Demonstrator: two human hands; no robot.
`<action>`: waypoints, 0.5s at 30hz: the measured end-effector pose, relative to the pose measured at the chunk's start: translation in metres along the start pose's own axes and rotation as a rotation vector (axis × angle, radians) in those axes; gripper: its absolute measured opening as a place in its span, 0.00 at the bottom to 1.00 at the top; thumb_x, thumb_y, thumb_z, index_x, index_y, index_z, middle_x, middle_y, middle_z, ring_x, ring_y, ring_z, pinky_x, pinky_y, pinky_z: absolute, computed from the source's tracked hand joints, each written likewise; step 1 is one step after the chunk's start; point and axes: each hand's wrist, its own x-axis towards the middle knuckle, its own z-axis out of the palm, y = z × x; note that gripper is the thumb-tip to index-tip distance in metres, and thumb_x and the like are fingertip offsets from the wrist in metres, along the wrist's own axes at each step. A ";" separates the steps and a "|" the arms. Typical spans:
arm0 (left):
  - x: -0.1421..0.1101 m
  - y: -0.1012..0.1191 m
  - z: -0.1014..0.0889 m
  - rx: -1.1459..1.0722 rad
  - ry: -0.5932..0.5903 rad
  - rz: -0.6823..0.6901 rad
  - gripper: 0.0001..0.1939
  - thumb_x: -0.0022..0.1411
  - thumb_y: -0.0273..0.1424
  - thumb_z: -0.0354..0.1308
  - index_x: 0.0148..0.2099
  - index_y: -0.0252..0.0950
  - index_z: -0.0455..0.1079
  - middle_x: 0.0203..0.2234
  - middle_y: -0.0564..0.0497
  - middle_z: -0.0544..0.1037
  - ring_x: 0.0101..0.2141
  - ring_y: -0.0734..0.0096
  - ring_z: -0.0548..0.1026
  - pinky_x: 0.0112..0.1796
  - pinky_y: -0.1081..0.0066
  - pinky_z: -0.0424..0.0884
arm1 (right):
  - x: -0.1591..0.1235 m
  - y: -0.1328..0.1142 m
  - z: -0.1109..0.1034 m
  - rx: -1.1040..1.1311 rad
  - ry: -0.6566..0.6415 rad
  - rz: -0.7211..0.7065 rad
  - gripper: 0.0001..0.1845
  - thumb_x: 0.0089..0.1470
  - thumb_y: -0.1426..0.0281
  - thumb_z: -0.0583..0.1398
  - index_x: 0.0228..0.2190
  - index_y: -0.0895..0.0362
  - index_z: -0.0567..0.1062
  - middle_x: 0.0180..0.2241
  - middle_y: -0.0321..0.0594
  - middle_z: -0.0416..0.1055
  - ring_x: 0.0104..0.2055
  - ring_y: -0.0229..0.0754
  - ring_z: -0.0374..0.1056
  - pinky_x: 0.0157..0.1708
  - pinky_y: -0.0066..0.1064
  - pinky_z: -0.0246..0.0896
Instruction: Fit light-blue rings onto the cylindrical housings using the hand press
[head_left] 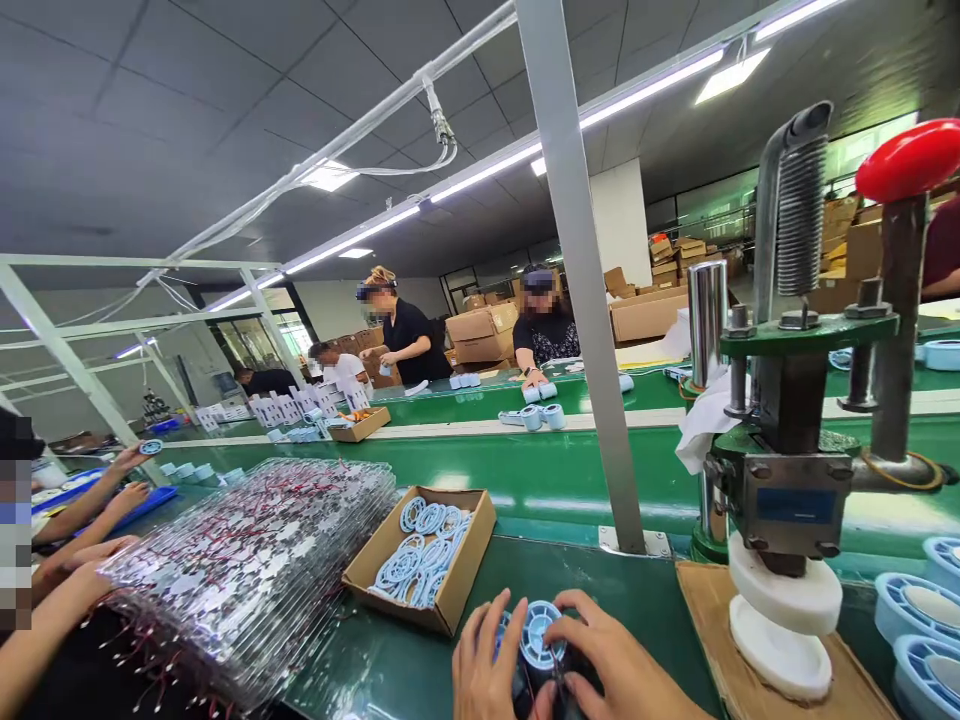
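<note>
While the right hand (606,645) grasps 1 light blue wheel (537,638) low in the view, the left hand (487,660) curls beside it, its exact grip unclear. Just beyond the left hand, 1 cardboard box (474,560) holds blue rings (409,562); a hand press (796,490) stands to the right, above white discs (780,650).

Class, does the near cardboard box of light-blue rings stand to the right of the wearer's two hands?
No, the cardboard box stands left of both the left hand and the right hand.
</note>
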 end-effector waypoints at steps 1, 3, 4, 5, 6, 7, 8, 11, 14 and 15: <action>-0.003 0.001 0.001 0.053 0.015 -0.024 0.31 0.54 0.40 0.64 0.60 0.48 0.68 0.58 0.45 0.72 0.56 0.44 0.69 0.53 0.47 0.67 | 0.001 0.001 0.000 0.020 -0.031 -0.010 0.29 0.41 0.84 0.56 0.47 0.56 0.73 0.57 0.45 0.60 0.54 0.41 0.65 0.56 0.26 0.57; -0.010 0.001 -0.002 0.138 0.030 -0.090 0.32 0.51 0.37 0.66 0.60 0.51 0.68 0.57 0.45 0.73 0.56 0.40 0.68 0.53 0.42 0.64 | 0.001 0.002 0.002 0.068 -0.098 -0.039 0.33 0.38 0.83 0.56 0.48 0.56 0.73 0.57 0.45 0.61 0.54 0.40 0.65 0.56 0.26 0.57; -0.013 0.001 -0.006 0.160 0.017 -0.111 0.33 0.51 0.37 0.66 0.61 0.52 0.67 0.56 0.45 0.73 0.56 0.39 0.68 0.53 0.41 0.63 | 0.001 0.001 0.003 0.092 -0.132 -0.064 0.34 0.37 0.83 0.56 0.49 0.55 0.73 0.58 0.44 0.61 0.55 0.41 0.64 0.57 0.26 0.56; -0.015 0.001 -0.011 0.167 -0.014 -0.119 0.34 0.51 0.37 0.65 0.61 0.52 0.66 0.55 0.44 0.74 0.56 0.39 0.68 0.52 0.41 0.64 | 0.000 -0.001 0.004 0.113 -0.164 -0.090 0.36 0.36 0.82 0.55 0.50 0.55 0.72 0.59 0.44 0.60 0.57 0.41 0.63 0.59 0.26 0.54; -0.015 0.000 -0.017 0.162 -0.056 -0.121 0.34 0.52 0.38 0.65 0.62 0.53 0.65 0.54 0.44 0.75 0.56 0.39 0.68 0.51 0.42 0.65 | -0.001 -0.004 0.005 0.130 -0.189 -0.114 0.38 0.35 0.82 0.55 0.52 0.54 0.72 0.59 0.43 0.60 0.58 0.41 0.62 0.60 0.27 0.52; -0.015 -0.001 -0.024 0.151 -0.103 -0.121 0.33 0.53 0.38 0.64 0.62 0.53 0.65 0.53 0.44 0.75 0.55 0.41 0.68 0.50 0.45 0.66 | -0.003 -0.007 0.007 0.143 -0.209 -0.133 0.39 0.35 0.81 0.55 0.53 0.53 0.71 0.60 0.42 0.59 0.59 0.41 0.61 0.61 0.28 0.51; -0.014 -0.001 -0.030 0.139 -0.147 -0.124 0.32 0.54 0.38 0.62 0.62 0.52 0.65 0.52 0.44 0.75 0.55 0.43 0.68 0.49 0.48 0.68 | -0.004 -0.009 0.008 0.150 -0.221 -0.143 0.40 0.35 0.81 0.55 0.54 0.52 0.70 0.60 0.42 0.59 0.60 0.41 0.60 0.62 0.28 0.50; -0.008 -0.002 -0.042 0.135 -0.203 -0.159 0.28 0.58 0.36 0.58 0.61 0.50 0.66 0.53 0.43 0.73 0.56 0.48 0.67 0.51 0.52 0.67 | -0.005 -0.011 0.010 0.116 -0.198 -0.108 0.40 0.37 0.81 0.55 0.56 0.52 0.68 0.59 0.43 0.60 0.58 0.42 0.62 0.60 0.30 0.53; -0.008 -0.003 -0.041 0.209 -0.142 -0.199 0.26 0.57 0.33 0.57 0.59 0.48 0.69 0.55 0.43 0.72 0.56 0.49 0.66 0.53 0.49 0.64 | -0.004 -0.006 0.009 0.042 -0.128 -0.044 0.37 0.42 0.82 0.54 0.56 0.54 0.67 0.57 0.45 0.61 0.54 0.42 0.66 0.56 0.30 0.59; -0.011 -0.005 -0.039 0.246 -0.105 -0.206 0.26 0.56 0.31 0.56 0.58 0.47 0.69 0.55 0.42 0.71 0.57 0.47 0.65 0.53 0.47 0.63 | -0.004 -0.004 0.007 0.025 -0.102 -0.029 0.36 0.44 0.82 0.53 0.56 0.54 0.67 0.56 0.45 0.62 0.52 0.42 0.67 0.54 0.29 0.60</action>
